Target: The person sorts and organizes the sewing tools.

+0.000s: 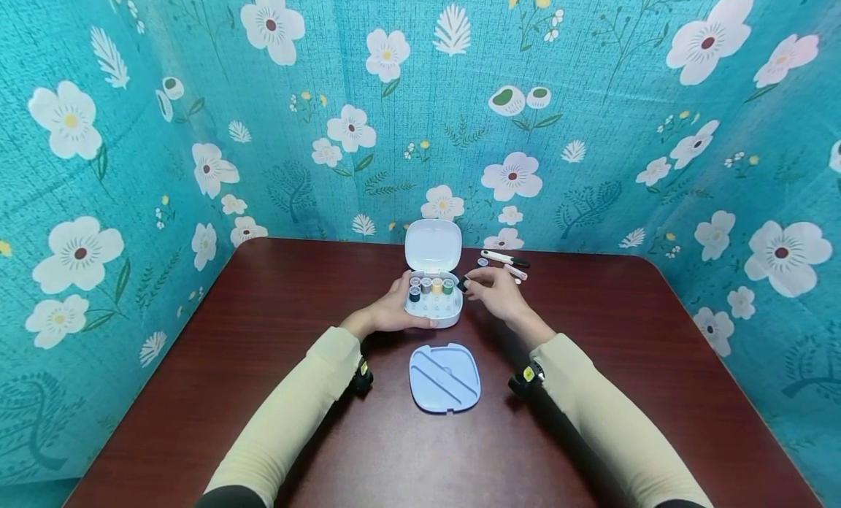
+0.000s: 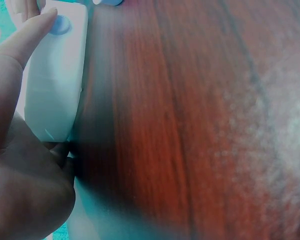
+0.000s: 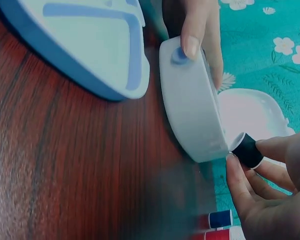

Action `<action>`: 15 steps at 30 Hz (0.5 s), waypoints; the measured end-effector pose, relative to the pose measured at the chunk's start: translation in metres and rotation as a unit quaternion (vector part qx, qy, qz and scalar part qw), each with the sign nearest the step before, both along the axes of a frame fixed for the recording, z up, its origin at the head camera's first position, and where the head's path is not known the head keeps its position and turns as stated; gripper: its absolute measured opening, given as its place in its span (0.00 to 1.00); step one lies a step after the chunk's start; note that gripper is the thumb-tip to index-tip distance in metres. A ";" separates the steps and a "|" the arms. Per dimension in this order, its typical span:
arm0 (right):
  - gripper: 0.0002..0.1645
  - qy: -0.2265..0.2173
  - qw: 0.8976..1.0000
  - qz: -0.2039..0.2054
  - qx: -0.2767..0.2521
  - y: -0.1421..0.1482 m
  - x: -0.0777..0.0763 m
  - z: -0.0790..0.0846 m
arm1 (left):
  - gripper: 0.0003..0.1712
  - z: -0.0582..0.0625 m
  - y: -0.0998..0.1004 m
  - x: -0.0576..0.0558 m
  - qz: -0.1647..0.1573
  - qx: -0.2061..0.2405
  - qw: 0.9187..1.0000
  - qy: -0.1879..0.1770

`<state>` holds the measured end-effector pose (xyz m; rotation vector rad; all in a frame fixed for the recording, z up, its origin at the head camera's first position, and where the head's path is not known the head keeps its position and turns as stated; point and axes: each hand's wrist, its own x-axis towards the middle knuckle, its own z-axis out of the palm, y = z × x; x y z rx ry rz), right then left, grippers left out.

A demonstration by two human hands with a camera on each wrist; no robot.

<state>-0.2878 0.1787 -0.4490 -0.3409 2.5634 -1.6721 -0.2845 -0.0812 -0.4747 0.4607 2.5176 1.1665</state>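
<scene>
A white sewing box (image 1: 442, 320) stands on the table with its lid (image 1: 434, 245) raised. Inside it, several thread spools (image 1: 436, 286) stand upright, grey, yellow, green and dark ones, mostly along the back row, with bare pegs in front. My left hand (image 1: 390, 309) grips the box from its left side, the thumb on the front by a round blue button (image 3: 180, 56). At the box's right edge, my right hand (image 1: 494, 295) pinches a black thread spool (image 3: 247, 151) between thumb and fingers, tilted and close to the rim.
A pale blue divided tray (image 1: 445, 378) lies in front of the box. Behind my right hand are a black-and-white slim tool (image 1: 504, 258) and a small white item (image 1: 515, 272). A blue spool (image 3: 220, 218) and a red spool (image 3: 217, 235) lie there. A floral curtain (image 1: 420, 128) hangs behind the table.
</scene>
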 end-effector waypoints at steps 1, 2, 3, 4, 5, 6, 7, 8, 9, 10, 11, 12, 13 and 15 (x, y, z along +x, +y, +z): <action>0.16 0.005 1.000 0.003 0.001 -0.002 0.000 0.000 | 0.78 0.000 0.000 0.000 0.000 0.001 1.000 0.000; 0.16 0.009 1.000 0.005 0.005 -0.003 0.000 0.001 | 0.77 0.000 0.000 0.000 0.000 0.003 1.000 0.000; 0.15 0.012 1.000 0.006 0.006 -0.005 0.000 0.001 | 0.77 0.000 0.000 0.000 -0.001 0.003 1.000 0.001; 0.14 0.017 1.000 0.007 0.009 -0.007 0.001 0.002 | 0.77 0.000 0.000 0.000 -0.002 0.005 1.000 0.001; 0.13 0.023 1.000 0.007 0.017 -0.008 0.001 0.002 | 0.77 -0.001 0.000 0.000 -0.003 0.005 1.000 0.001; 0.12 0.030 0.999 0.007 0.027 -0.009 0.001 0.003 | 0.77 -0.001 0.000 0.000 -0.003 0.005 1.000 0.001; 0.12 0.038 0.998 0.005 0.039 -0.010 0.001 0.003 | 0.77 0.000 0.000 0.000 -0.004 0.005 1.000 0.001; 0.12 0.046 0.998 0.003 0.051 -0.011 0.000 0.003 | 0.77 0.000 0.000 0.000 -0.005 0.003 1.000 0.002; 0.12 0.053 0.997 0.001 0.064 -0.012 -0.001 0.002 | 0.77 0.000 0.000 0.000 -0.005 0.002 1.000 0.003; 0.12 0.061 0.995 0.000 0.077 -0.013 -0.002 0.001 | 0.78 0.000 0.000 0.001 -0.006 0.002 1.000 0.003; 0.12 0.067 0.994 0.000 0.086 -0.014 -0.003 0.001 | 0.78 0.000 0.000 0.001 -0.007 0.000 1.000 0.004; 0.13 0.073 0.993 0.002 0.091 -0.016 -0.003 0.001 | 0.78 0.000 0.000 0.001 -0.007 0.000 1.000 0.004; 0.13 0.077 0.993 0.004 0.094 -0.017 -0.004 0.001 | 0.77 0.000 0.000 0.001 -0.008 0.000 1.000 0.005; 0.13 0.080 0.992 0.008 0.097 -0.019 -0.004 0.002 | 0.77 0.000 0.000 0.001 -0.010 0.003 1.000 0.007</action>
